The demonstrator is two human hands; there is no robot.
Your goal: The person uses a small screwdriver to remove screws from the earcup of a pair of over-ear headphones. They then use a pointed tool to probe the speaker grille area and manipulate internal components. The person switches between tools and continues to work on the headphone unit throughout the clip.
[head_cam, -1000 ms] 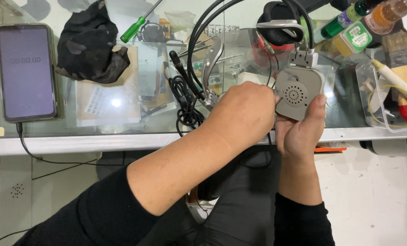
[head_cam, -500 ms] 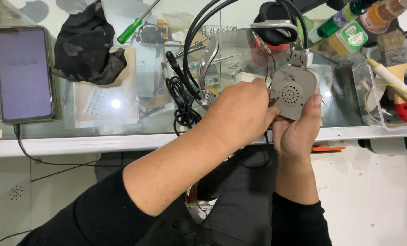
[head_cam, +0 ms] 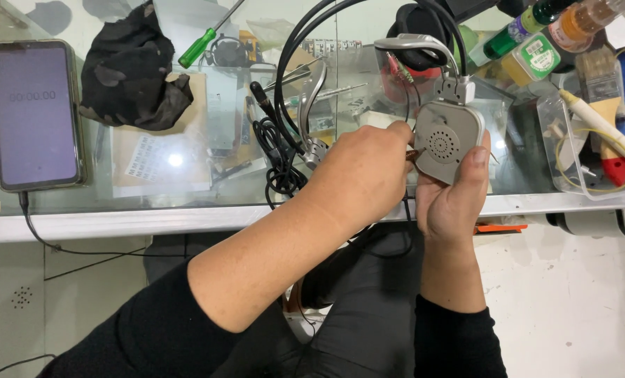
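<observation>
Gripped from below, the grey earpiece point(head_cam: 447, 143) of a headset sits in the right hand point(head_cam: 456, 199), whose thumb lies along its right edge while the other fingers wrap behind it. It is held just above the near edge of the glass table point(head_cam: 186, 222), right of centre, its round speaker grille facing up toward the camera. A grey headband point(head_cam: 414, 46) arches away from its far end, and thick black cables point(head_cam: 305, 42) loop beside that.

Left hand point(head_cam: 361, 175) is curled shut, knuckles up, pressed against the left side of the earpiece; a small reddish tip shows between its fingers and the casing, but what it belongs to cannot be told.

To the far left lies a phone point(head_cam: 36, 115) with a pale purple screen, a cable running from its near end. A crumpled black cloth point(head_cam: 134, 77) lies beside it, and a green-handled screwdriver point(head_cam: 204, 43) farther back. At the right sit bottles point(head_cam: 536, 42) and a clear tray point(head_cam: 571, 150) holding brushes and wire. An orange tool point(head_cam: 501, 228) pokes out under the table edge.
</observation>
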